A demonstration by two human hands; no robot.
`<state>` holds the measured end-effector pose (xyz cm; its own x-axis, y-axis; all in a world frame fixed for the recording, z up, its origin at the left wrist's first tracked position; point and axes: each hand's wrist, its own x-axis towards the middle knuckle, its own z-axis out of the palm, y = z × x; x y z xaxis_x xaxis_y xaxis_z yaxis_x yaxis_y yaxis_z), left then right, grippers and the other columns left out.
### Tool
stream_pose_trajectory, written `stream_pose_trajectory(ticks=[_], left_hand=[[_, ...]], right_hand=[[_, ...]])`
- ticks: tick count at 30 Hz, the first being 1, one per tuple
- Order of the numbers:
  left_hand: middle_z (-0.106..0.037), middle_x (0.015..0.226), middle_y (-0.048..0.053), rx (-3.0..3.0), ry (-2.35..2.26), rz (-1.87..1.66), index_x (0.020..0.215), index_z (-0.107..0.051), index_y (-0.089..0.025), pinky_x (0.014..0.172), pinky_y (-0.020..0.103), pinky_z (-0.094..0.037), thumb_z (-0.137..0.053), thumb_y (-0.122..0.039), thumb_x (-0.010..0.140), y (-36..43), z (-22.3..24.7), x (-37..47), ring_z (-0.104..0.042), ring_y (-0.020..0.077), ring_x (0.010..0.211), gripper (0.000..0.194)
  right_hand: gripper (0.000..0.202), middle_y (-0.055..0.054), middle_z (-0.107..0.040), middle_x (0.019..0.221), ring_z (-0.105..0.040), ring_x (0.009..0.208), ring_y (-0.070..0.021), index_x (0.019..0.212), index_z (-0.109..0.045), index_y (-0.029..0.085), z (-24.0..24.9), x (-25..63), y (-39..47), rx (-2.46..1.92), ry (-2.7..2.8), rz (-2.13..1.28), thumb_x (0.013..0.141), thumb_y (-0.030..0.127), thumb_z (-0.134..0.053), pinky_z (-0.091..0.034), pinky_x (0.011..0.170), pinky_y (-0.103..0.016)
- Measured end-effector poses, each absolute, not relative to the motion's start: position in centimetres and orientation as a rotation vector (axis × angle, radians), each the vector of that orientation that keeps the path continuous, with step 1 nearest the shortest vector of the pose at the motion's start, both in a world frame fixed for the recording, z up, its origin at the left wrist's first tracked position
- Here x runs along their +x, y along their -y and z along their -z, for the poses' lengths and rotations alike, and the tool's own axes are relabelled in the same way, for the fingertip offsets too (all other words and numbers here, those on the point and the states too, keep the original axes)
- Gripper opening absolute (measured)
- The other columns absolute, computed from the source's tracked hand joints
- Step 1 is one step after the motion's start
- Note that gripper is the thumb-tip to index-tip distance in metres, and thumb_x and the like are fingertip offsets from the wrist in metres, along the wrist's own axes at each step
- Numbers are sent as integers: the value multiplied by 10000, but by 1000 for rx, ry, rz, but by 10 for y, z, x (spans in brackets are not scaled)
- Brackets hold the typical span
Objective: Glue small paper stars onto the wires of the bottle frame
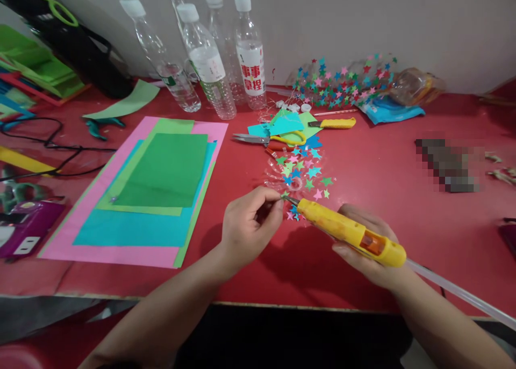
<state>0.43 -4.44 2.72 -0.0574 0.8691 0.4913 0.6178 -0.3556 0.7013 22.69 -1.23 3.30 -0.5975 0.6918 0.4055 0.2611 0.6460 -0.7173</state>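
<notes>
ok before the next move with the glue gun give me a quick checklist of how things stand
1. Glue gun held in the right hand: ok.
2. Glue stick loaded: ok, it sticks out of the gun's back end.
3. Left hand clear of the nozzle: not ok, the tip is right by its pinched thumb and forefinger.
4. Nozzle hot: cannot tell, no heat sign shows.
5. Scissors and yellow cutter away from both hands: ok, they lie farther back on the table.
6. Stars fixed to the clear plastic piece: cannot tell.
</notes>
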Motion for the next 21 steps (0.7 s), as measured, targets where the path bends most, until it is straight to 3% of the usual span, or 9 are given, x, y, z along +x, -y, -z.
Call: stream_pose_trajectory(ticks=[21], left_hand=[[-555,571,-59,1978,-1610,-1361,783,-603,-184,478,166,-361,-560,-161,863,44,-27,4,-455,52,476,93]], right_hand=[[262,38,-417,622,-415,521,-108,691,-420,228,-34,226,12,-750,2198,-735,874,309,-589,-318,475,-256]])
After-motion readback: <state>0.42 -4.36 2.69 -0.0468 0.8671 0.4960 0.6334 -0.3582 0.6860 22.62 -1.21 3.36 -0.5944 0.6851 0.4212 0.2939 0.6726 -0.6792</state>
